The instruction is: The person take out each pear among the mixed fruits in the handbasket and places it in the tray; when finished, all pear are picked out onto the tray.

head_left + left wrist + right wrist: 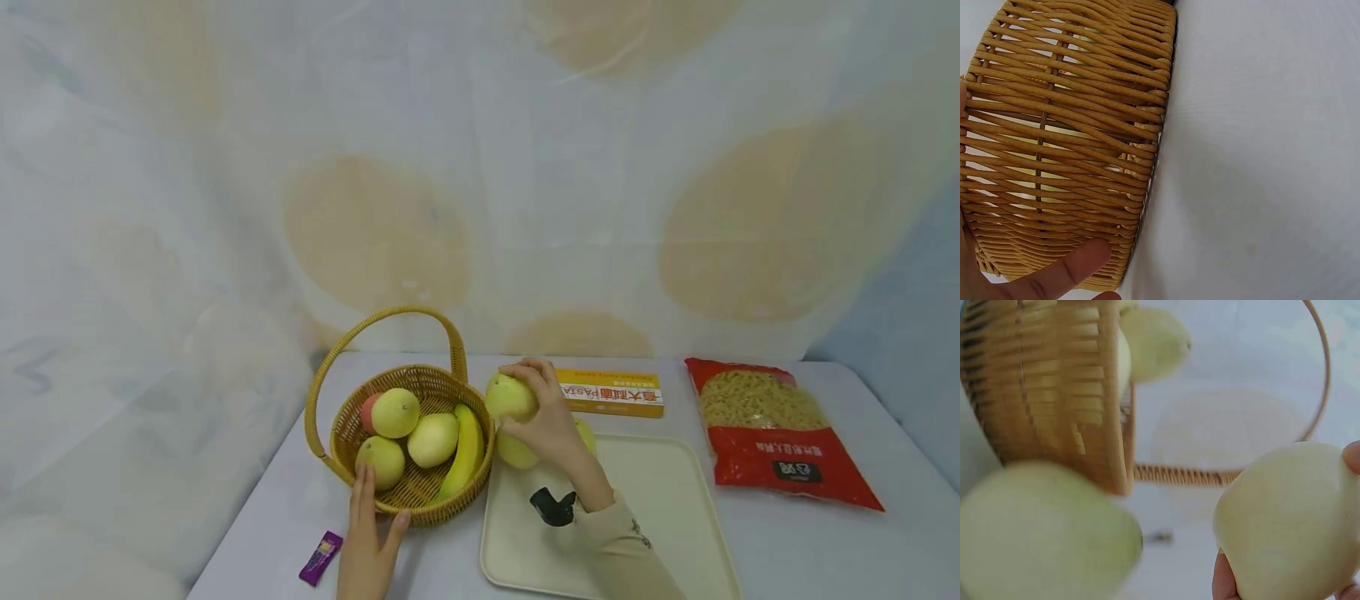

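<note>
A wicker basket (420, 514) with a tall handle holds several yellow-green pears (433, 440), a banana (467, 454) and a partly hidden red fruit (368, 413). My left hand (366, 542) holds its near rim, fingertips reaching a pear inside; in the left wrist view, fingers (1082, 262) lie against the woven outer wall (1066, 144). Just right of the basket, my right hand (547, 417) grips another pear (507, 398), large in the right wrist view (1288, 519). Beneath that hand, two more pears (516, 450) sit at the back of a cream tray (660, 517), partly hidden.
Behind the tray lies a yellow pasta box (615, 393). A red bag of pasta (776, 433) rests to the right. A small purple packet (321, 558) lies left of my left hand. Something black (553, 507) shows beside my right wrist. A patterned curtain (480, 183) hangs behind the table.
</note>
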Available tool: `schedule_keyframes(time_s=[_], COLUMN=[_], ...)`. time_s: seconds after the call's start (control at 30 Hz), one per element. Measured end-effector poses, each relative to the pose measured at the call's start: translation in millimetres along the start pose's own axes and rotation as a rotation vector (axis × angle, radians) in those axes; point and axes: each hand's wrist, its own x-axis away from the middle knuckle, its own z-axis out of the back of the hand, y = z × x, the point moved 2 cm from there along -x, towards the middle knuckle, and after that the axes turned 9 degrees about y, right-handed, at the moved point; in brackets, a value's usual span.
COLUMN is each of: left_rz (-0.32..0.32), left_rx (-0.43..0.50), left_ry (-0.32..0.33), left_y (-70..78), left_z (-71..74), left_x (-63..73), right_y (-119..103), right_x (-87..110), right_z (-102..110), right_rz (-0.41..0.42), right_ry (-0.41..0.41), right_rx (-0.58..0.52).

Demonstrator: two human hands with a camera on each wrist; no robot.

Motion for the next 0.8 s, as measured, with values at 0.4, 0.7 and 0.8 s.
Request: schedule_keyframes(time_s=[0.4, 0.7, 0.8], left_rz=[-0.013, 0.012, 0.031], left_rx=[-0.004, -0.014, -0.024], left_ry=[0.008, -0.014, -0.036], left_y=[0.8, 2.0, 1.6], left_z=[-1.4, 0.0, 0.5], left_x=[-0.4, 0.1, 0.1], right_y=[21, 39, 46], right_x=[7.5, 21.7, 26.2], right_z=[52, 81, 90], right_rz=[-0.189, -0.322, -0.313], right_ry=[0.126, 0.236, 0.279], right_rx=[-0.011, 0.055, 0.049])
